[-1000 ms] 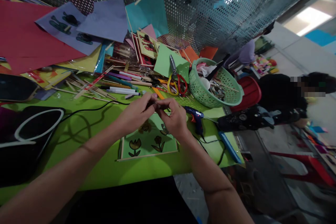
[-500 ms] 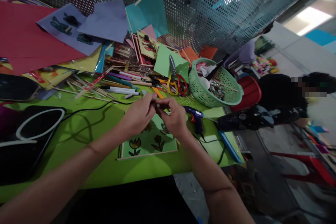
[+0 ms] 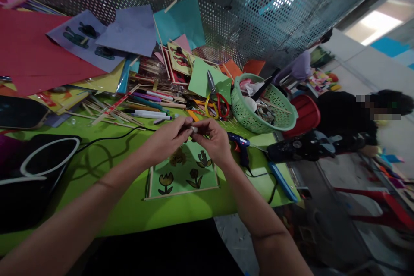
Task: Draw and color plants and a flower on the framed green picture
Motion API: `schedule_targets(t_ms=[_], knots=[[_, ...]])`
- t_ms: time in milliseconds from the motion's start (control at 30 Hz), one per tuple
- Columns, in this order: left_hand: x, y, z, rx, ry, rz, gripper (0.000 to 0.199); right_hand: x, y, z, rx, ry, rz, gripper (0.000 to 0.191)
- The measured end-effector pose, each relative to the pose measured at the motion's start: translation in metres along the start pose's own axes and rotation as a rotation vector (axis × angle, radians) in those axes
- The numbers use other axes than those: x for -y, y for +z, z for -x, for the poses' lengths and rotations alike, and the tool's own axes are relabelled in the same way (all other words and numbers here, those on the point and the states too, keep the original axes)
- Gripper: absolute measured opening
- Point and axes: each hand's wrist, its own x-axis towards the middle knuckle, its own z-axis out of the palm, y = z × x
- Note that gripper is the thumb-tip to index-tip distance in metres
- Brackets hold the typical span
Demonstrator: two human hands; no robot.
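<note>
My left hand and my right hand meet fingertip to fingertip above a green card. Both are closed in a pinch around a small pale, shiny piece, too small to name. Thin wooden sticks edge the card, which carries dark-outlined flower cutouts. The card's far edge is partly hidden by my hands. Just right of my right hand, a blue hot glue gun lies on the green table.
Beyond my hands lie scissors, several pens and loose sticks. A green plastic basket of odds and ends stands behind the glue gun. Coloured paper is piled at the back left. A black tray sits left. Another person is at the right.
My fingers have shifted slightly, so the small pale piece now shows between them. My hands uncover more of the card's upper cutouts. The view has moved a little.
</note>
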Motion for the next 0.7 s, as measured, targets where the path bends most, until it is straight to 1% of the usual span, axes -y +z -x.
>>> schedule_targets(t_ms=[167,400,500,600,700], knots=[[-0.004,0.002,0.004,-0.006,-0.055,-0.191,0.023,0.003,-0.004,0.002,0.029,-0.064,0.091,0.021],[-0.012,0.008,0.005,-0.035,-0.081,-0.317,0.025,0.007,-0.003,0.003,-0.005,-0.030,0.159,0.019],[-0.010,0.009,0.004,-0.044,-0.078,-0.288,0.028,0.006,-0.002,0.002,-0.013,-0.019,0.147,0.020],[-0.007,0.007,0.003,-0.032,-0.053,-0.164,0.032,0.005,-0.001,0.002,-0.014,-0.009,0.125,0.021],[-0.004,0.004,0.002,0.007,-0.033,-0.067,0.036,0.003,-0.001,0.001,-0.016,-0.008,0.122,0.020]])
